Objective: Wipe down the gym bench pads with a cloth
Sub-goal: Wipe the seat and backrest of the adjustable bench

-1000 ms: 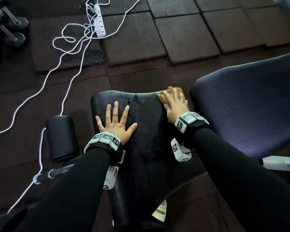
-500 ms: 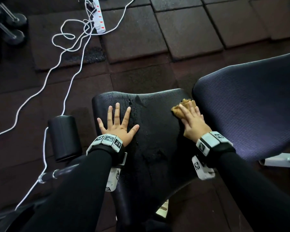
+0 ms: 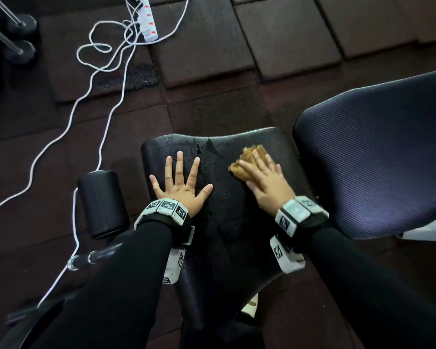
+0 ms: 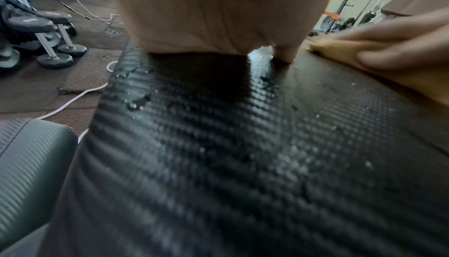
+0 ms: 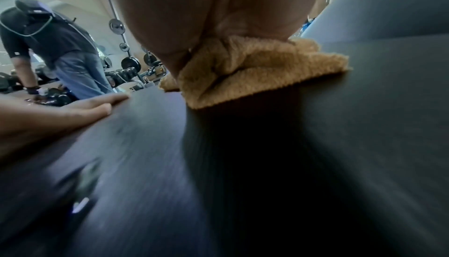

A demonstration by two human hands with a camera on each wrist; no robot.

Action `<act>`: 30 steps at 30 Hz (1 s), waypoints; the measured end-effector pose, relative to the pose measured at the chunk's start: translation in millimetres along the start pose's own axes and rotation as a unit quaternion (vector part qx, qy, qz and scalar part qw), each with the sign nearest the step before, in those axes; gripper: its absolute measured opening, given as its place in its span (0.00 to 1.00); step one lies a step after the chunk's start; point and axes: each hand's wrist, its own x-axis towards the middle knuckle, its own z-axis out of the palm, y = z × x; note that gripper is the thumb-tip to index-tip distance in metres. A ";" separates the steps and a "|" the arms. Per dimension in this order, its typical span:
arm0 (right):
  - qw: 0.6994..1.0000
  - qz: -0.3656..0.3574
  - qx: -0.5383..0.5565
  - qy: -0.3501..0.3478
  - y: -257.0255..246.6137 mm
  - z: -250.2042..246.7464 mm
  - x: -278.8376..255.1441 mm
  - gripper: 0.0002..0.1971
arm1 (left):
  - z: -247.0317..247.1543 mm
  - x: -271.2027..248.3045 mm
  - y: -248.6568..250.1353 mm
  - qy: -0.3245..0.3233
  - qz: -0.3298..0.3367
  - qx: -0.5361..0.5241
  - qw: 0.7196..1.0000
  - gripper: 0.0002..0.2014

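Observation:
The black textured seat pad [image 3: 227,222] of the gym bench carries water droplets [image 4: 136,103] on its left and middle. My left hand [image 3: 180,182] lies flat on the pad's left half with fingers spread. My right hand [image 3: 264,177] presses a tan cloth [image 3: 247,159] flat against the pad's right half with straight fingers. The cloth [image 5: 245,69] bunches under my palm in the right wrist view. The larger back pad [image 3: 378,157] rises to the right, apart from the cloth.
A black roller pad [image 3: 101,202] on a metal bar sits left of the seat. White cables [image 3: 106,117] and a power strip [image 3: 146,18] lie on the rubber floor tiles. Dumbbells [image 3: 13,34] rest at the far left. Another person [image 5: 55,53] bends over in the background.
My right hand has swept the cloth from the seat's far edge to its right edge, then back toward the middle. The left hand has stayed flat in place.

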 end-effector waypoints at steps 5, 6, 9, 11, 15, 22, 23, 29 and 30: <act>0.999 -0.013 0.032 0.029 2.7 25.5 -96.1 0.29 | 0.0 -1.3 -3.0 0.006 0.020 -0.006 1.000 0.35; 0.999 -0.006 0.031 0.023 3.8 29.9 -111.9 0.30 | 1.0 -2.9 -6.0 0.014 0.031 -0.011 0.999 0.35; 1.000 0.018 0.019 -0.009 8.2 40.9 -143.5 0.30 | 10.3 -17.9 -19.1 0.056 0.079 -0.023 0.995 0.33; 0.999 0.029 0.009 -0.019 9.3 43.1 -149.5 0.29 | 22.2 -38.8 -27.8 0.082 0.113 -0.044 0.989 0.31; 0.998 0.052 -0.013 -0.021 0.8 41.9 -137.0 0.28 | 49.7 -85.6 -43.3 0.081 0.142 -0.110 0.980 0.32; 0.994 -0.019 -0.078 -0.069 -48.4 45.1 -75.1 0.27 | 72.7 -127.1 -52.6 0.099 0.134 -0.183 0.969 0.34; 0.993 -0.036 -0.084 -0.074 -58.0 48.9 -72.2 0.27 | 74.0 -130.1 -52.9 0.098 0.131 -0.195 0.967 0.34; 0.981 -0.158 -0.076 -0.078 -83.6 81.0 -128.4 0.26 | 87.5 -146.6 -57.6 0.090 0.108 -0.270 0.952 0.36; 0.976 -0.181 -0.081 -0.086 -80.7 85.2 -144.0 0.25 | 89.3 -148.8 -58.6 0.086 0.105 -0.278 0.951 0.36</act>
